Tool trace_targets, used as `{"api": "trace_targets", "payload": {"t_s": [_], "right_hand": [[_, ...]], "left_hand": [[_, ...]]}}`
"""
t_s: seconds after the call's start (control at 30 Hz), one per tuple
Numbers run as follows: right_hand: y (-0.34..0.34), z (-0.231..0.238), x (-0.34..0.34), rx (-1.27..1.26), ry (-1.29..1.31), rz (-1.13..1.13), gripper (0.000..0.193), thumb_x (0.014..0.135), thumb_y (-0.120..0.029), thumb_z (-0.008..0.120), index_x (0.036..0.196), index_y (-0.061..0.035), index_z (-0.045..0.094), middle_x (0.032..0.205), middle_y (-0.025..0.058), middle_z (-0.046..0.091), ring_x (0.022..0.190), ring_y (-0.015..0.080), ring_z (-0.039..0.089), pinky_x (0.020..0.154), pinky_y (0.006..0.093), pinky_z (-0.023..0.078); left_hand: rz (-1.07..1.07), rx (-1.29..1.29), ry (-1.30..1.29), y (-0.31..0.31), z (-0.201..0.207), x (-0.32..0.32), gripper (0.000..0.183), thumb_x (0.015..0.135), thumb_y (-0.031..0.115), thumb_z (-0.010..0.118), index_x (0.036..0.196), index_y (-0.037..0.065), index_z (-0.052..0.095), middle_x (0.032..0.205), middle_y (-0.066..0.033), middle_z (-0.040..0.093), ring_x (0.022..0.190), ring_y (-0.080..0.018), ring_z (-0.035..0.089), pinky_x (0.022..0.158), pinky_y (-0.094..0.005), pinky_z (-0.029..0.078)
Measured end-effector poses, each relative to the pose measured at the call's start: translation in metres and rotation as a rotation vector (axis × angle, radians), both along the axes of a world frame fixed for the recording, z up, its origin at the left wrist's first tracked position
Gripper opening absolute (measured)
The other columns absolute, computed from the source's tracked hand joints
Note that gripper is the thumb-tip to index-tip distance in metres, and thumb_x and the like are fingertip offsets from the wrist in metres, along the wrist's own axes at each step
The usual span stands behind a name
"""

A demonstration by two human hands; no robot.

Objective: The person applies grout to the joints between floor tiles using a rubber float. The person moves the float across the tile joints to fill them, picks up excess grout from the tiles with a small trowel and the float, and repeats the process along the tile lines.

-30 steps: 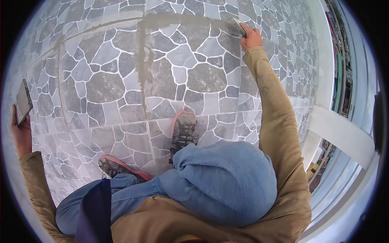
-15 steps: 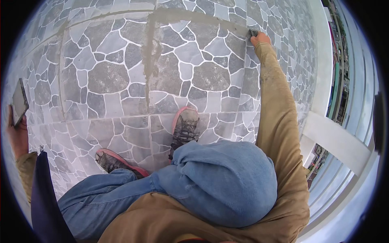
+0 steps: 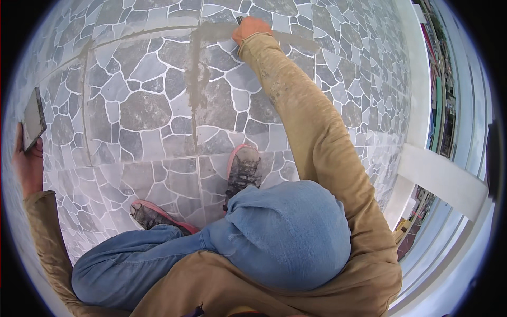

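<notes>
My right hand is closed on a small dark flat-edged tool, mostly hidden by the fingers. It is down at the floor, over the band of wet grey-brown grout smeared along a tile joint. Another grout smear runs from that band toward my feet. At the far left, my left hand grips a flat, grey, rectangular slab by its lower end, tilted up off the floor. What the slab is made of, I cannot tell.
Stone-patterned grey tiles with white veins cover the floor. My shoes rest on them below the smeared joints. A white railing runs along the right side, with a drop and stacked things beyond it.
My right hand has swept left along the far joint with the dark tool. My left hand and the slab have shifted slightly, and the view has moved a little.
</notes>
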State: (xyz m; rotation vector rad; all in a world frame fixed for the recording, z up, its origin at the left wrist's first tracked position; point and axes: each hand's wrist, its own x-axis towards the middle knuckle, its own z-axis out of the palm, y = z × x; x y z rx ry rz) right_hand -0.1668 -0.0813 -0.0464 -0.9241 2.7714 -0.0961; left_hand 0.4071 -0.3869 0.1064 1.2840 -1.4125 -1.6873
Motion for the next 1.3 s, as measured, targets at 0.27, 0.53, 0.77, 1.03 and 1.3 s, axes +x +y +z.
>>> {"api": "trace_targets", "payload": {"t_s": [0.27,0.53,0.77,1.03,1.3], "right_hand": [[0.116,0.046,-0.108,-0.979,-1.003,-0.355,0.028,0.082,-0.009,0.066,0.106,0.0058,0.062,0.099,0.0129,0.067,0.083,0.0226,0.068,0.066,0.0368,0.062],[0.028,-0.029,-0.009,-0.349,0.277,0.617,0.049,0.072,-0.006,0.068,0.121,-0.0091,0.061,0.116,0.0106,0.067,0.107,0.0363,0.06,0.09,0.0395,0.053],[0.045,-0.033,0.061,-0.045,0.201,0.595,0.046,0.074,-0.003,0.064,0.119,-0.0089,0.059,0.118,0.0064,0.061,0.109,0.0309,0.057,0.09,0.0414,0.053],[-0.023,-0.006,-0.022,-0.033,0.255,1.027,0.076,0.07,0.005,0.063,0.14,-0.0241,0.052,0.145,-0.0058,0.051,0.129,0.0233,0.049,0.101,0.0409,0.047],[-0.011,-0.017,-0.068,0.281,0.067,1.225,0.087,0.063,0.011,0.067,0.139,-0.0296,0.053,0.145,-0.0106,0.051,0.137,0.0187,0.042,0.104,0.0411,0.042]], "left_hand": [[0.05,-0.056,0.03,0.005,0.018,0.034,0.045,0.102,0.004,0.039,0.147,0.0,0.04,0.133,-0.0129,0.056,0.104,-0.0191,0.064,0.083,-0.0277,0.057],[0.102,-0.122,-0.039,0.039,0.025,-0.033,0.045,0.103,0.004,0.035,0.147,-0.003,0.037,0.134,-0.0135,0.054,0.107,-0.0187,0.063,0.086,-0.0279,0.057],[0.07,-0.141,-0.032,0.028,0.035,0.019,0.045,0.104,0.004,0.035,0.147,-0.004,0.037,0.133,-0.0132,0.054,0.104,-0.0189,0.064,0.083,-0.028,0.058],[0.108,-0.083,0.011,0.022,0.015,0.008,0.043,0.104,0.006,0.038,0.146,-0.004,0.039,0.132,-0.0127,0.055,0.101,-0.0191,0.065,0.083,-0.0291,0.059],[0.121,-0.083,-0.085,0.002,0.012,0.016,0.039,0.104,0.012,0.042,0.14,-0.004,0.046,0.126,-0.0123,0.059,0.099,-0.0198,0.065,0.081,-0.0294,0.058]]}}
